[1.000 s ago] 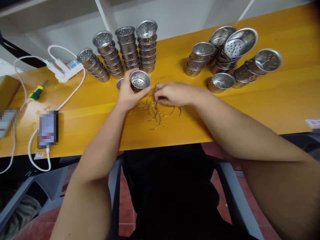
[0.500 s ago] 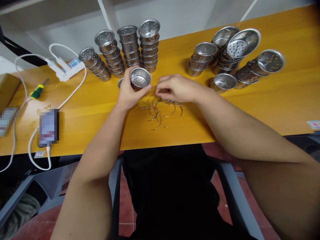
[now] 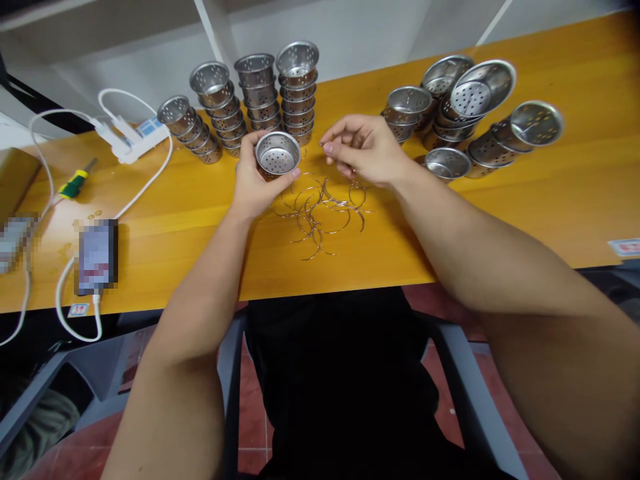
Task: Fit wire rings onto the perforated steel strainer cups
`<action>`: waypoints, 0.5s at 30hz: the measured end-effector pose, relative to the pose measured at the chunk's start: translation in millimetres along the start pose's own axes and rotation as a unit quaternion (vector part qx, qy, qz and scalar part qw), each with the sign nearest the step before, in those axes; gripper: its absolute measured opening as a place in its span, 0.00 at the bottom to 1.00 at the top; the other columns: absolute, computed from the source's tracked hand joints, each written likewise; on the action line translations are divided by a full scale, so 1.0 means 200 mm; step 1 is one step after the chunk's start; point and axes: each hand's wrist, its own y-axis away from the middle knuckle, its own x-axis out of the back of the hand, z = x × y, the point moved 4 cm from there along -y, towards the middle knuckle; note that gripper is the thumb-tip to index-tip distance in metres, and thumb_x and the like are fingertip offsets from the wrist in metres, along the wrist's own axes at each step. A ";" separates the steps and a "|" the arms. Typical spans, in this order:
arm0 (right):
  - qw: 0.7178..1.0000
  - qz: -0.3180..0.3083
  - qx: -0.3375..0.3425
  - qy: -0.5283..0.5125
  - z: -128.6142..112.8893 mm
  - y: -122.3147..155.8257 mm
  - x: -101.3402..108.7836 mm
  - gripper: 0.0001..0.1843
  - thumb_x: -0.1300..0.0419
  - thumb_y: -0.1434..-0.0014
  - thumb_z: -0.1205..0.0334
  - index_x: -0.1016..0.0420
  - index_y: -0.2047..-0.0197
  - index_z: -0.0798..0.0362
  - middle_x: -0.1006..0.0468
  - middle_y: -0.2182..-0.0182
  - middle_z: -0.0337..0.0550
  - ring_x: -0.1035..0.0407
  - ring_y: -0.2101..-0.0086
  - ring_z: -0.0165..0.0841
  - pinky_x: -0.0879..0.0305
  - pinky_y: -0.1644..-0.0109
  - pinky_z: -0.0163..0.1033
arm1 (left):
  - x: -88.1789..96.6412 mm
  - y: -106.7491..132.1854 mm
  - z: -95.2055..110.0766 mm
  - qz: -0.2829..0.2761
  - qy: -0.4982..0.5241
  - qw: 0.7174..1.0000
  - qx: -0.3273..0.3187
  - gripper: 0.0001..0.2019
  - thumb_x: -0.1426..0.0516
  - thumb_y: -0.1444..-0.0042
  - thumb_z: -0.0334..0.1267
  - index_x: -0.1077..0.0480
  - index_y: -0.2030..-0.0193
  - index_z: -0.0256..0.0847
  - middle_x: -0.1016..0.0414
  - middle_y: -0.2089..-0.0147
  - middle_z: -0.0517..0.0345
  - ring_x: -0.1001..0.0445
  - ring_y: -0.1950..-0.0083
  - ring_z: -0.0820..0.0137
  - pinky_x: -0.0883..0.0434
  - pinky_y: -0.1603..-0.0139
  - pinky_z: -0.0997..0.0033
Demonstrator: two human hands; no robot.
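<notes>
My left hand (image 3: 256, 183) grips a small perforated steel cup (image 3: 277, 154), mouth tilted toward me, just above the yellow table (image 3: 200, 220). My right hand (image 3: 364, 151) is raised to the right of the cup, fingers curled in a pinch; what they hold is too thin to make out. Below both hands lies a loose pile of thin wire rings (image 3: 320, 213) on the table.
Stacks of the same steel cups (image 3: 260, 93) stand at the back left, and a jumble of more steel cups (image 3: 470, 113) lies at the back right. A white power strip (image 3: 131, 137), a screwdriver (image 3: 75, 181) and a cabled phone (image 3: 97, 256) are at the left.
My right hand has lifted off the pile of wire rings and moved up and to the right. My left hand has raised the cup slightly.
</notes>
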 end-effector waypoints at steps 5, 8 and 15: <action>1.000 0.023 -0.006 -0.008 0.03 -0.02 0.00 0.41 0.17 0.39 0.19 0.22 0.49 0.45 0.15 0.62 0.40 0.37 0.75 0.29 0.44 0.67 0.50 | 0.01 0.00 0.03 -0.002 -0.009 1.000 -0.011 0.58 0.28 0.41 0.90 0.38 0.18 0.58 0.20 0.24 0.45 0.13 0.23 0.46 0.16 0.17 0.38; 0.999 0.031 -0.015 0.005 0.07 -0.03 0.00 0.39 0.20 0.35 0.18 0.24 0.50 0.43 0.15 0.65 0.38 0.36 0.72 0.31 0.42 0.64 0.50 | 0.01 0.00 0.02 0.001 -0.014 1.000 -0.011 0.58 0.27 0.43 0.90 0.36 0.19 0.57 0.17 0.27 0.46 0.11 0.25 0.45 0.15 0.18 0.37; 0.999 0.008 -0.019 0.034 0.10 -0.02 -0.02 0.34 0.30 0.24 0.17 0.28 0.48 0.40 0.30 0.74 0.30 0.37 0.70 0.35 0.37 0.59 0.50 | 0.04 -0.02 0.03 0.028 -0.010 1.000 -0.008 0.55 0.22 0.44 0.84 0.29 0.24 0.53 0.14 0.30 0.44 0.11 0.26 0.44 0.17 0.14 0.30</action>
